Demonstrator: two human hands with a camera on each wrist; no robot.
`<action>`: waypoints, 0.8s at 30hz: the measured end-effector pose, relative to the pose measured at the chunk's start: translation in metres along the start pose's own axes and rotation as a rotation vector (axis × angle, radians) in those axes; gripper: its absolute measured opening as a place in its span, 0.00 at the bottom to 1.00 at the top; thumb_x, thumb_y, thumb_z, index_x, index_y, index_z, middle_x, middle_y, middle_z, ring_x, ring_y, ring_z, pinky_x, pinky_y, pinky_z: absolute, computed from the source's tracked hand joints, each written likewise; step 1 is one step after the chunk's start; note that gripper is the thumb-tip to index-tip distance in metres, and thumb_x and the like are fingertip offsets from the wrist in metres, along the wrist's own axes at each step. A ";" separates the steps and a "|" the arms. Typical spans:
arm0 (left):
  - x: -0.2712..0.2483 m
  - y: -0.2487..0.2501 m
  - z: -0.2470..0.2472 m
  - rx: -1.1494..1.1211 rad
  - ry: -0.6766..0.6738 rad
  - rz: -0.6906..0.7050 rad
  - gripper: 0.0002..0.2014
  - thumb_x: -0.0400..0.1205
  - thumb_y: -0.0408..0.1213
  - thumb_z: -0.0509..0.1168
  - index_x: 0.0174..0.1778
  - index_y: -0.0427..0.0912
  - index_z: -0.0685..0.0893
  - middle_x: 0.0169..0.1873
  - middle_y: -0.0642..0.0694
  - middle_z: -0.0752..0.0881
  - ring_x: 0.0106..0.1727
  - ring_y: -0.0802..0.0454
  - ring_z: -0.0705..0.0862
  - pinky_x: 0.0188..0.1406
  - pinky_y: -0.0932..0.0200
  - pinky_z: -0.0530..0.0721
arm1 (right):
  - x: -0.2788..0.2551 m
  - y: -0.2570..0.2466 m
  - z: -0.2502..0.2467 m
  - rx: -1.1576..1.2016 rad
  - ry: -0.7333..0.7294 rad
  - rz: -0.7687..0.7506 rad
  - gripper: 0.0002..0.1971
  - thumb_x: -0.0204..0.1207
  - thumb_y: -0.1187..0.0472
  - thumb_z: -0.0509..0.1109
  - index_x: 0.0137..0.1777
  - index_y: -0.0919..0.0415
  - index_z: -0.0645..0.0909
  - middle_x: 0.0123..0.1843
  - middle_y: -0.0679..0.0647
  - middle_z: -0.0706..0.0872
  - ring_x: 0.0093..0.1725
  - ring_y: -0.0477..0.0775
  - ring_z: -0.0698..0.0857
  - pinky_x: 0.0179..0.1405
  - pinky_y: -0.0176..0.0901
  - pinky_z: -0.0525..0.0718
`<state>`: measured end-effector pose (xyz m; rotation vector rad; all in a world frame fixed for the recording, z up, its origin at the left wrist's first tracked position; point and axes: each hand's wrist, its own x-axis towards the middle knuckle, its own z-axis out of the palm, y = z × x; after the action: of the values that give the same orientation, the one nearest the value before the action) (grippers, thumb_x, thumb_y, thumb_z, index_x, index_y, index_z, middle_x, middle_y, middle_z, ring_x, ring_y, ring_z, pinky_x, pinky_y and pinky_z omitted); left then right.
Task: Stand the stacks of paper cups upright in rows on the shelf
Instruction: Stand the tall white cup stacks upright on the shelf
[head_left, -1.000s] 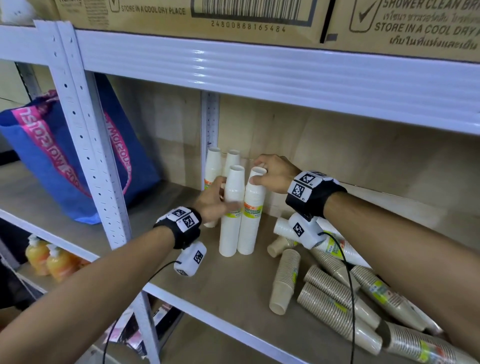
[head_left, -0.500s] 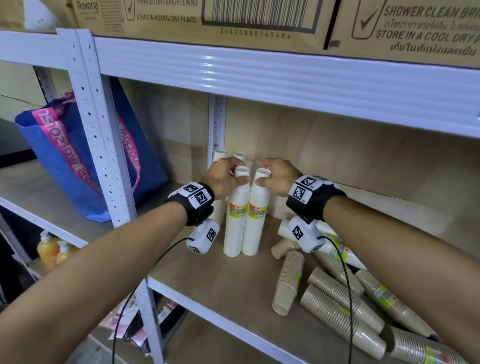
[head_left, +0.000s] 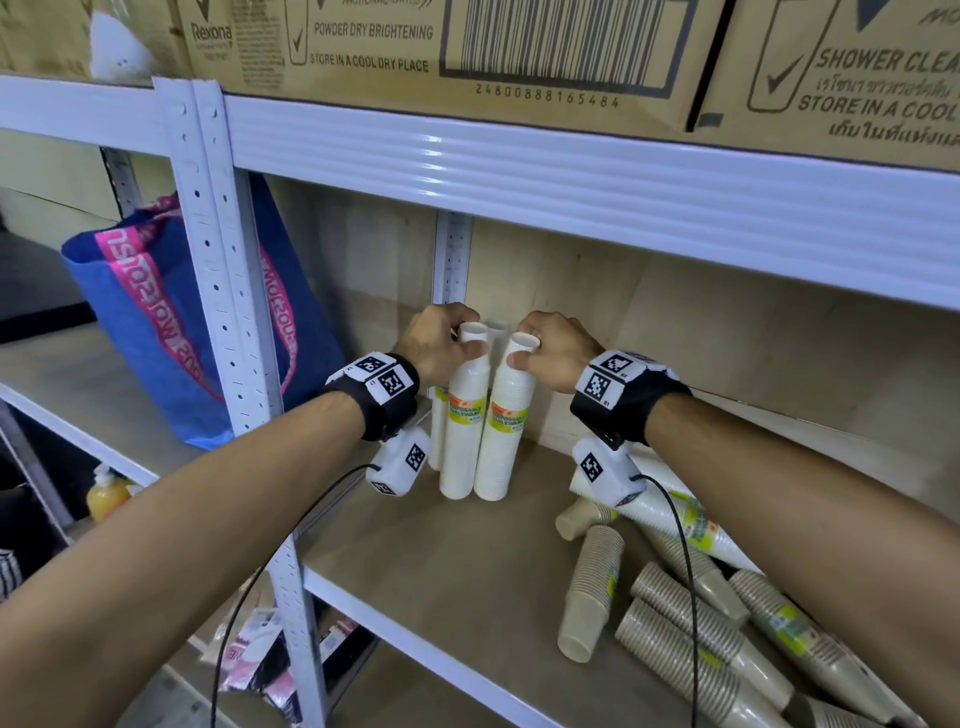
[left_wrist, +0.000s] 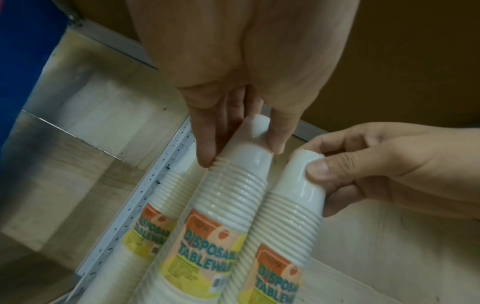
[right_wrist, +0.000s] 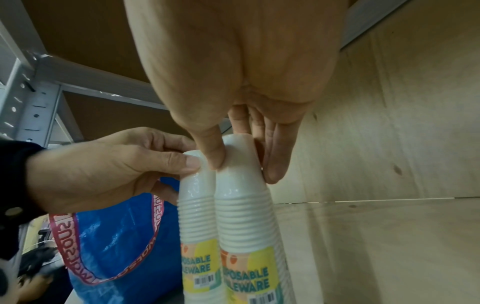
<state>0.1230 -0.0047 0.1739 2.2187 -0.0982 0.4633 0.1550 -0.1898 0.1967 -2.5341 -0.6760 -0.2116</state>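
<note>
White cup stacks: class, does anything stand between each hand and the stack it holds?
Nothing visible does. The left hand already pinches the top of the left white stack, and the right hand pinches the right white stack.

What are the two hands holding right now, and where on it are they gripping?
Each grips the top end of an upright white paper cup stack: left hand on the left stack, right hand on the right stack.

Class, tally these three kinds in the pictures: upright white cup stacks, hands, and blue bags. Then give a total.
upright white cup stacks: 4
hands: 2, the left hand and the right hand
blue bag: 1
Total: 7
</note>
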 end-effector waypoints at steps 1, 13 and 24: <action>0.001 -0.002 -0.003 0.003 0.003 -0.001 0.08 0.77 0.39 0.73 0.51 0.50 0.85 0.49 0.48 0.89 0.51 0.48 0.87 0.54 0.50 0.88 | 0.003 -0.001 0.002 0.001 0.002 -0.001 0.13 0.73 0.56 0.74 0.55 0.57 0.80 0.53 0.54 0.85 0.52 0.56 0.84 0.46 0.45 0.80; 0.008 -0.027 -0.019 -0.011 0.006 0.021 0.07 0.79 0.31 0.71 0.52 0.43 0.86 0.45 0.57 0.85 0.51 0.51 0.84 0.53 0.57 0.83 | 0.029 -0.013 0.031 0.003 -0.031 -0.009 0.16 0.72 0.54 0.74 0.58 0.57 0.80 0.57 0.55 0.85 0.55 0.58 0.84 0.52 0.48 0.83; 0.013 -0.038 -0.016 -0.062 -0.020 -0.005 0.09 0.78 0.29 0.72 0.52 0.41 0.85 0.50 0.48 0.87 0.53 0.47 0.85 0.59 0.50 0.85 | 0.031 -0.012 0.039 0.008 -0.025 -0.012 0.14 0.73 0.54 0.74 0.57 0.56 0.80 0.52 0.54 0.86 0.52 0.58 0.85 0.45 0.44 0.80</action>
<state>0.1392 0.0329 0.1601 2.1622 -0.1157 0.4298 0.1768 -0.1474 0.1767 -2.5293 -0.7006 -0.1815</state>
